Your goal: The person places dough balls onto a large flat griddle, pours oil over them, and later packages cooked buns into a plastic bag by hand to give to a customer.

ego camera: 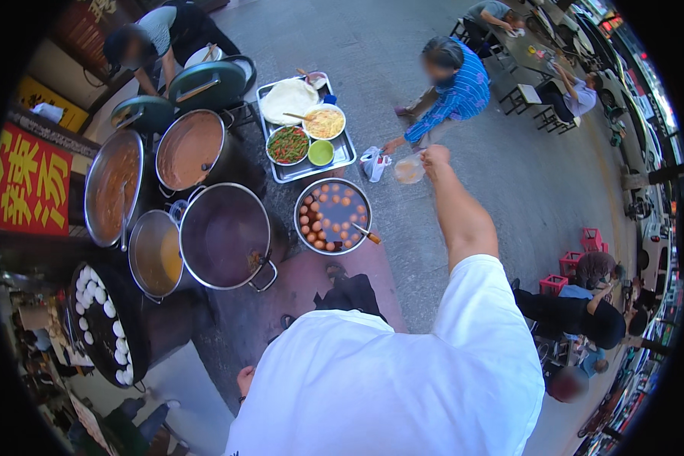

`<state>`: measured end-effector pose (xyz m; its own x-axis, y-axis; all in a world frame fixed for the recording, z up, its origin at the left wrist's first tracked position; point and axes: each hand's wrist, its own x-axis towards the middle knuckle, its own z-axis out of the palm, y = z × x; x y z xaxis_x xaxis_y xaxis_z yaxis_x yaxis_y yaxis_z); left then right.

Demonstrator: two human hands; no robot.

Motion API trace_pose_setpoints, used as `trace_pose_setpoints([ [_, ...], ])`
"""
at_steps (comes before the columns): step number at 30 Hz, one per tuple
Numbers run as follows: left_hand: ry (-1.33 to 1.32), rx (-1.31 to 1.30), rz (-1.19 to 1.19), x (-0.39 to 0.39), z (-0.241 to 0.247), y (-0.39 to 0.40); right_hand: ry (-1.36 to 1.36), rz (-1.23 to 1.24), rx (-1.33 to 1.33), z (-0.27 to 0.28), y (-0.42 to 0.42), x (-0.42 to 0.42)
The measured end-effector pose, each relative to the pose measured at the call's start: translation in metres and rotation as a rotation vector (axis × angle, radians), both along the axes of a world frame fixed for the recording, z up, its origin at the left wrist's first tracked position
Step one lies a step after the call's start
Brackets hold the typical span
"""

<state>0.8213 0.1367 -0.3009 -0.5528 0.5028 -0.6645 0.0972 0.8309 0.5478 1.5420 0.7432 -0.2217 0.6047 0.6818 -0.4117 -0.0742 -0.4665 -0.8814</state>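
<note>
My right hand is stretched out ahead, closed on the top of a clear plastic bag with something pale orange in it. Just left of that bag, a person in a blue patterned shirt holds a white plastic bag with print on it. My left hand hangs low by my side, partly hidden by my white shirt; whether it holds anything cannot be seen. Between my body and the metal tray stands a round metal pot of eggs in dark liquid, with a wooden-handled ladle resting in it.
A metal tray carries flatbread, bowls of shredded food and chopped peppers, and a green bowl. Several large pots, one a deep steel pot, stand at left beside a black pan of white buns. Another person bends behind the pots.
</note>
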Motion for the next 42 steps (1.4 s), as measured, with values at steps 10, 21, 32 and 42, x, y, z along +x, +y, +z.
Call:
trace_pose_setpoints([
  [10,0.025,0.004,-0.028,0.012,-0.007,-0.027,0.123,-0.109,-0.041,0.028,-0.018,-0.015],
  [21,-0.016,0.098,0.067,0.067,0.084,0.034,0.050,-0.059,-0.099,0.015,-0.022,0.004],
  [32,0.028,0.031,0.019,0.031,-0.005,-0.030,0.030,-0.035,-0.149,-0.019,-0.020,0.070],
  [42,-0.094,0.101,0.123,0.058,0.069,0.030,-0.079,-0.156,-0.007,-0.003,-0.052,0.092],
])
